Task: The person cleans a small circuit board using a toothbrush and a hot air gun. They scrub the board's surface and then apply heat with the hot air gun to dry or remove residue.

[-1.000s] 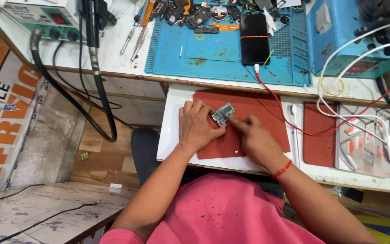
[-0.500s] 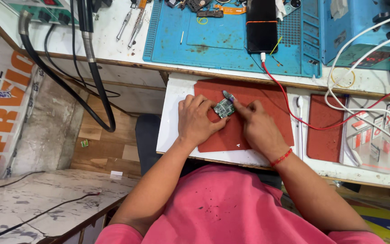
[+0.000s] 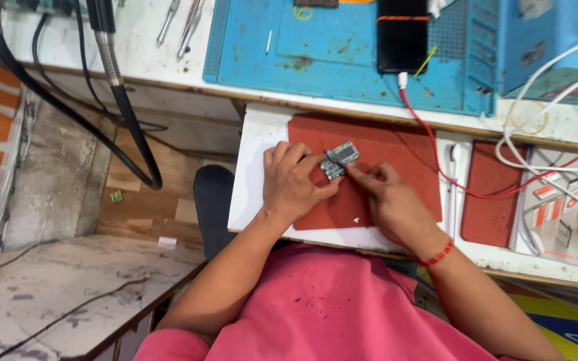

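Observation:
A small grey circuit board (image 3: 340, 159) lies on a red mat (image 3: 382, 180) that covers a white pull-out shelf (image 3: 252, 180). My left hand (image 3: 292, 184) pins the board's left end with thumb and fingers. My right hand (image 3: 386, 197) pinches a thin dark tool whose tip meets the board's near edge; a red bead bracelet (image 3: 438, 255) circles that wrist. Both hands hide part of the board.
Above the shelf lies a blue work mat (image 3: 316, 47) with a black phone (image 3: 403, 33) plugged into a red cable (image 3: 436, 160). White cables (image 3: 536, 134) loop at right over a second red mat (image 3: 490, 190). Black hoses (image 3: 112, 73) hang at left. Tweezers (image 3: 182, 27) rest on the bench.
The view has moved closer and shifted down. My hands stay on the circuit board, and my right hand has drawn in toward the board with the tool.

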